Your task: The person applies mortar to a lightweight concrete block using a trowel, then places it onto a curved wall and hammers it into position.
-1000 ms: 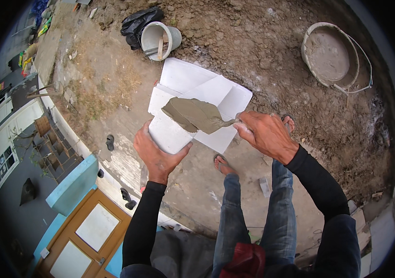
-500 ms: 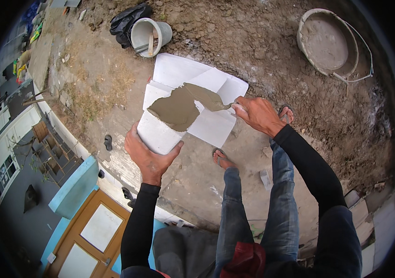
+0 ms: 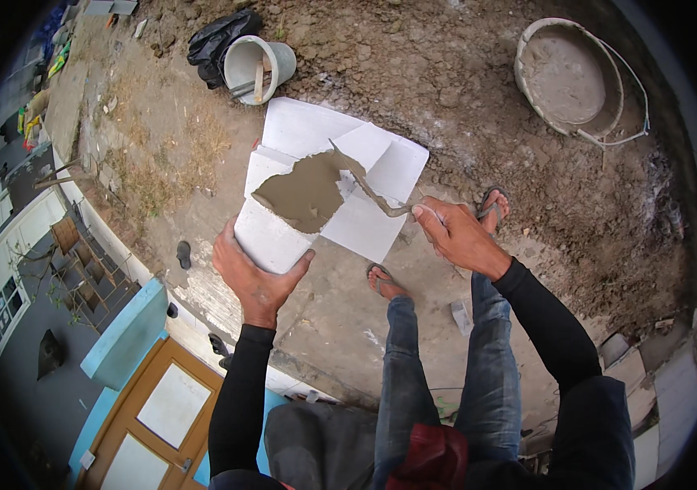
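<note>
My left hand [image 3: 252, 278] grips the near end of a white block [image 3: 271, 235], thumb on one side and fingers on the other. A thick patch of wet grey-brown mortar [image 3: 303, 196] covers part of its top. In my right hand [image 3: 467, 238] is the handle of a trowel [image 3: 371, 193]. Its blade is tilted nearly on edge along the right side of the mortar and coated with it. More white blocks or slabs [image 3: 303, 122] lie beneath and beyond, some at angles; how they stack is partly hidden.
A grey bucket [image 3: 281, 61] with a wooden stick inside stands beyond the blocks, beside a black plastic bag [image 3: 205, 51]. At the far right is a bucket of mortar [image 3: 565, 82] with a wire handle. My sandalled feet [image 3: 385, 282] are close by. A house with a brown door [image 3: 148, 400] is at left.
The trowel blade has turned from lying flatter to nearly on edge, and my right hand has rolled with it. My left hand keeps its hold. The whole view has shifted slightly.
</note>
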The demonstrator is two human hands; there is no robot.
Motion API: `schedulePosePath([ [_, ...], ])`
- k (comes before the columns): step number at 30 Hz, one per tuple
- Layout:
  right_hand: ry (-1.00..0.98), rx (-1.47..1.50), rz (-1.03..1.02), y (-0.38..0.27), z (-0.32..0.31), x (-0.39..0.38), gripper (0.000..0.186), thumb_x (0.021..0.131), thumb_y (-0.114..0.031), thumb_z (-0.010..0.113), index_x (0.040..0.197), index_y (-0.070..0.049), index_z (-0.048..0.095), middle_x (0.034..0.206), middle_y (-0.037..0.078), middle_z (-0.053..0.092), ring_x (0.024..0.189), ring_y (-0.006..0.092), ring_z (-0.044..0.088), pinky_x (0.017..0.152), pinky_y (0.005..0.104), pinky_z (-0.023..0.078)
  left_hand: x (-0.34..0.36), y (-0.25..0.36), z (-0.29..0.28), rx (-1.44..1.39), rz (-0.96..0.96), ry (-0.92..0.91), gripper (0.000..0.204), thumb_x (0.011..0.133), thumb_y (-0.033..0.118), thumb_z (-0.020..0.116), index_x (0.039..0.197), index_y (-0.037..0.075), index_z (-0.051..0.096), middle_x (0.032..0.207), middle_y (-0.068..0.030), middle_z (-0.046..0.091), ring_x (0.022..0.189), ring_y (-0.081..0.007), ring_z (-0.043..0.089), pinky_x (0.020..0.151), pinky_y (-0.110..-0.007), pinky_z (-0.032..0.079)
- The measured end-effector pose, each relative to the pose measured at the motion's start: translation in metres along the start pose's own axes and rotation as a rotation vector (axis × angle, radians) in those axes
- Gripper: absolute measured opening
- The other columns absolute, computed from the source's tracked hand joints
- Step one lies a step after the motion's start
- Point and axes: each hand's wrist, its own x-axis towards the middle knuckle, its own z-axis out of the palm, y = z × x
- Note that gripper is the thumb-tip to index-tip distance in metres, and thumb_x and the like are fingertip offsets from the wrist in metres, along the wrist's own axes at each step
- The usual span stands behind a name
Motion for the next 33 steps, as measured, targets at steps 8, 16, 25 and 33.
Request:
schedulePosePath([
  [8,-0.005,-0.183,0.075,0.000,0.009,-0.023,0.040,0.104,-0.036,0.050,0.097,0.000,0.064,0.063,0.023,0.058,0.058,0.0407,0.060,0.060,0.0496,0.047,-0.003,-0.002,0.002,-0.010,-0.010,-0.008,0.108,0.051,0.038,0.093,0.138,0.002,0.040,0.123,-0.0173,0.049,0.117,-0.0356,0.047,0.103,-0.050,0.034],
  [16,-0.136,-0.130,0.110,0.001,-0.016,0.022,0.046,0.105,-0.038,0.049,0.107,0.003,0.067,0.066,0.020,0.062,0.056,0.0335,0.062,0.060,0.0442,0.048,-0.001,-0.001,0.000,-0.013,0.018,0.010,0.107,0.052,0.038,0.092,0.138,0.003,0.041,0.124,-0.0167,0.049,0.117,-0.0348,0.047,0.103,-0.050,0.034],
  [25,-0.198,-0.068,0.126,-0.025,-0.034,0.019,0.048,0.105,-0.039,0.047,0.106,0.004,0.068,0.068,0.022,0.064,0.061,0.0340,0.064,0.065,0.0444,0.049,0.000,0.001,-0.001,-0.030,-0.008,-0.001,0.103,0.052,0.038,0.092,0.135,0.004,0.042,0.121,-0.0150,0.050,0.115,-0.0339,0.047,0.102,-0.050,0.034],
  [33,-0.198,-0.167,-0.160,-0.048,-0.012,0.042,0.043,0.104,-0.036,0.050,0.099,0.003,0.068,0.074,0.022,0.067,0.063,0.0358,0.066,0.065,0.0419,0.052,-0.001,-0.002,0.000,0.002,-0.019,-0.012,0.105,0.052,0.043,0.092,0.136,0.004,0.043,0.120,-0.0151,0.050,0.116,-0.0349,0.047,0.101,-0.050,0.034],
])
